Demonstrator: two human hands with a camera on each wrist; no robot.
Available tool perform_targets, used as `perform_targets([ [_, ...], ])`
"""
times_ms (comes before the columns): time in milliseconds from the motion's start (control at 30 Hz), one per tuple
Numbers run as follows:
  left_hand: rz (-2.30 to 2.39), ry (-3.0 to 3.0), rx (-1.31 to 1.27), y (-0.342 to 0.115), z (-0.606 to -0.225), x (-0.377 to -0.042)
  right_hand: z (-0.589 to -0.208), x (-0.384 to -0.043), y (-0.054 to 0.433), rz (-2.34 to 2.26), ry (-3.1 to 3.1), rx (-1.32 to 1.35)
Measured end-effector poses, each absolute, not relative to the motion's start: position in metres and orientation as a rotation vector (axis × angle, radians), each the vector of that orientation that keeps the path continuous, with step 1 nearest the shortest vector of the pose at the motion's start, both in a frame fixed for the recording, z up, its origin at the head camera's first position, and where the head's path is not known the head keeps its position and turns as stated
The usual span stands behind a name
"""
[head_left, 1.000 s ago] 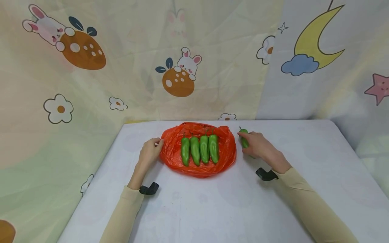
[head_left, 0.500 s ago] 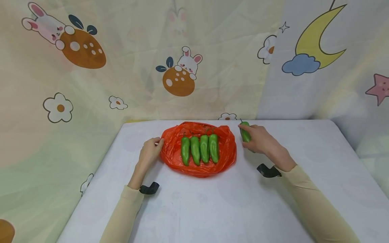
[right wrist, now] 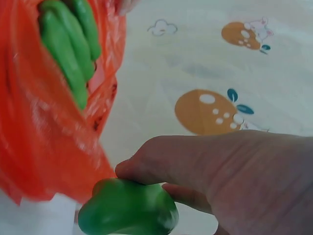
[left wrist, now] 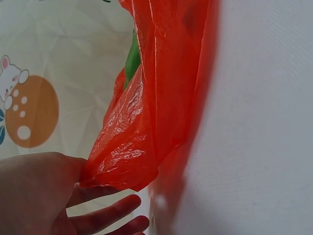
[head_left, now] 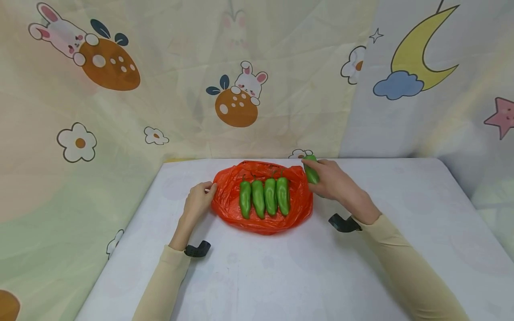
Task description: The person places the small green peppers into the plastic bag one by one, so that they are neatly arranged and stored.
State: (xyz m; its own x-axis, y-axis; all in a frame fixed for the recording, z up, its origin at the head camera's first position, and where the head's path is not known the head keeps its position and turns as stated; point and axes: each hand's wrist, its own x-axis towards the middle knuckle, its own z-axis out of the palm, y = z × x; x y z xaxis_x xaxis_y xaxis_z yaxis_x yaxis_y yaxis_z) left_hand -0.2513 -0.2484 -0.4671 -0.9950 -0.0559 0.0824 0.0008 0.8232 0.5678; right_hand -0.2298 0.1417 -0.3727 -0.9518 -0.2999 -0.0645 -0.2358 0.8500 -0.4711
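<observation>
A red plastic bag [head_left: 263, 226] lies spread on the white table with several green peppers [head_left: 258, 199] side by side on it, stems toward the back. My left hand [head_left: 197, 200] pinches the bag's left edge between thumb and fingers; in the left wrist view the film [left wrist: 132, 147] stretches up from that grip. My right hand [head_left: 331, 180] holds another green pepper [head_left: 311, 169] at the bag's right edge, raised above the tabletop. In the right wrist view this pepper [right wrist: 129, 210] sits under the thumb, close beside the bag's side.
The white table [head_left: 257, 281] ends at a back edge right behind the bag. A printed cloth backdrop [head_left: 180, 89] with rabbits, flowers and a moon hangs behind and to both sides. Black wrist mounts [head_left: 344, 223] stick out from both wrists.
My right hand has lifted the pepper from the table right of the bag, then carried it left to the bag's right edge. The left hand and bag stay in place.
</observation>
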Motion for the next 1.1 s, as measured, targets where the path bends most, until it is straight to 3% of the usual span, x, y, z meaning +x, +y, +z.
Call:
perform_targets([
  [733,-0.902,-2.930,0.059,-0.248,-0.467,-0.252,-0.373,-0.223,0.067,-0.585,2.901,-0.515],
  [1100,-0.897,-2.925,0.049,-0.247,-0.467,-0.251,-0.392,-0.229,0.069,-0.558,2.929,-0.539],
])
